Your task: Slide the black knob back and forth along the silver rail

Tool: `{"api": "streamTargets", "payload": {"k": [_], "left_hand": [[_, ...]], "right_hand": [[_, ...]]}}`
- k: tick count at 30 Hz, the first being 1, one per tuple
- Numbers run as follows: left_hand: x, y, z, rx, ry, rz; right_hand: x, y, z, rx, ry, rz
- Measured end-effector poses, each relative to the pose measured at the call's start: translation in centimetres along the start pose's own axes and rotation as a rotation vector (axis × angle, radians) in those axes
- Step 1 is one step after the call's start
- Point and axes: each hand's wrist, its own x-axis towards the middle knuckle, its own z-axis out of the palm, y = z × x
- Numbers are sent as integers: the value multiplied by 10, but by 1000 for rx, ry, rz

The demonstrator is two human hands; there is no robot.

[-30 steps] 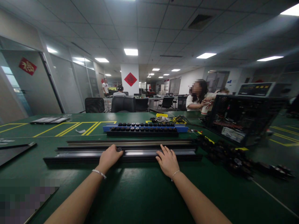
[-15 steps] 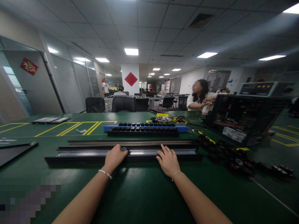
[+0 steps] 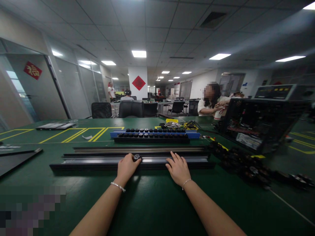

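Note:
A long black channel [image 3: 81, 167] with a shiny metallic inner face lies crosswise on the green table in front of me. My left hand [image 3: 127, 167] is closed on a small round black part [image 3: 136, 157] at the channel, gripping it between thumb and fingers. Farther right, my right hand [image 3: 178, 166] rests on the channel with its fingers spread, holding nothing. Just behind runs a second long dark rail [image 3: 98, 150]. Beyond it stands a blue rail [image 3: 194, 134] with rows of small round black parts along it.
Many loose black parts [image 3: 246, 167] are heaped at the right. Behind them stands an open computer case [image 3: 258, 121]. A dark flat panel [image 3: 18, 160] lies at the left. Across the table a person [image 3: 209, 101] holds a cup.
My left hand has slid right along the channel with the small round part, closer to my right hand. The right hand stays nearly in place. The view has shifted slightly.

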Motion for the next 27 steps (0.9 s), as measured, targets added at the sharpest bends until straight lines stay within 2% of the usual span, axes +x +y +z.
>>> {"api": "streamTargets", "payload": {"k": [8,27], "left_hand": [[-10,4,7,-19,67,76],[-16,3,16,-26,97,222]], "right_hand": [[1,2,2,-8,14,3],[0,2,3,-2,66,-23]]}}
